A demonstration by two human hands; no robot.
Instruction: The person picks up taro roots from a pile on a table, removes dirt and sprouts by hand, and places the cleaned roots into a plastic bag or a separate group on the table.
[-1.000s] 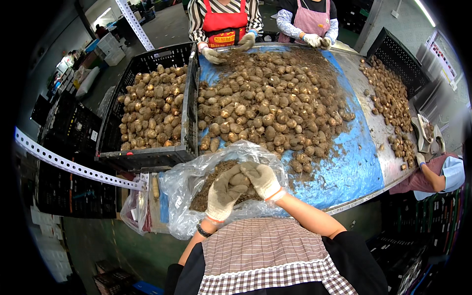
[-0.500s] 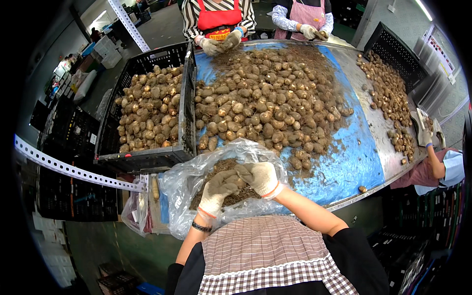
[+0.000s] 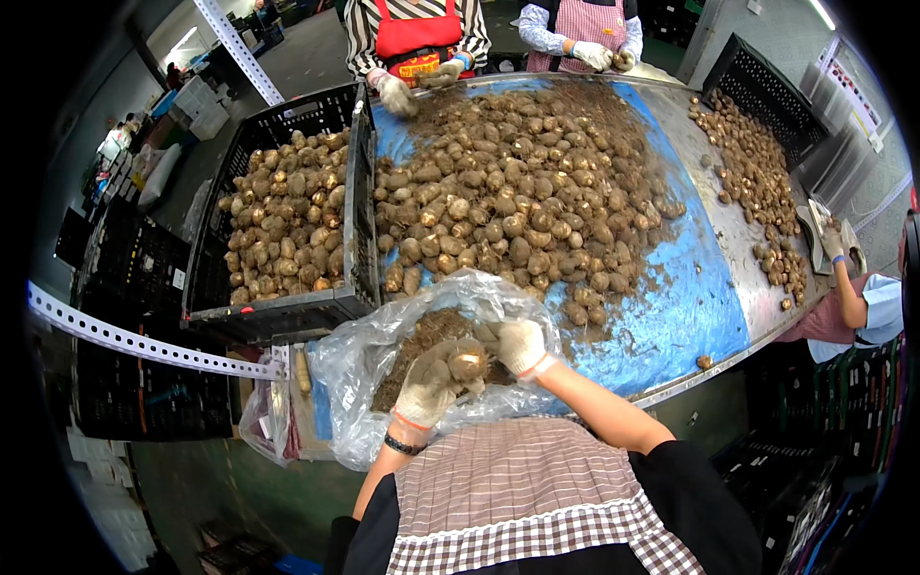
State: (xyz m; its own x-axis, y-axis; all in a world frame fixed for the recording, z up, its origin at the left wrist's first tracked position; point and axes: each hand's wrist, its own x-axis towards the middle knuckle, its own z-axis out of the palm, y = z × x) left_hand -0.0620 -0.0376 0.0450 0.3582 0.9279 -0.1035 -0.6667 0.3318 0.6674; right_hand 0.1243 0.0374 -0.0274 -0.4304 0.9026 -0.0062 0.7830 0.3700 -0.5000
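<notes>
My left hand (image 3: 428, 388), in a white glove with soiled fingers, holds a small brown taro (image 3: 468, 362) whose pale cut end shows. Just right of it is my right hand (image 3: 518, 347), gloved the same way, its fingers curled; whether anything is in them is hidden. Both hands are above a clear plastic bag (image 3: 345, 369) that lies open at the table's near edge. Loose brown root fibres and peelings (image 3: 422, 338) fill the bag. Beyond it a large heap of taros (image 3: 517, 206) covers much of a blue sheet (image 3: 704, 311).
A black crate (image 3: 364, 220) full of taros stands on the left. More taros (image 3: 752, 158) lie along the metal table's right side. Across the table two people work with gloved hands; a third person's gloved hand (image 3: 832, 241) is at the far right. A perforated white rail (image 3: 144, 342) crosses the left.
My hands have drawn apart slightly, and the left now shows the taro's pale end upward. Across the table, the striped-sleeved person's hands have separated, one going down toward the heap.
</notes>
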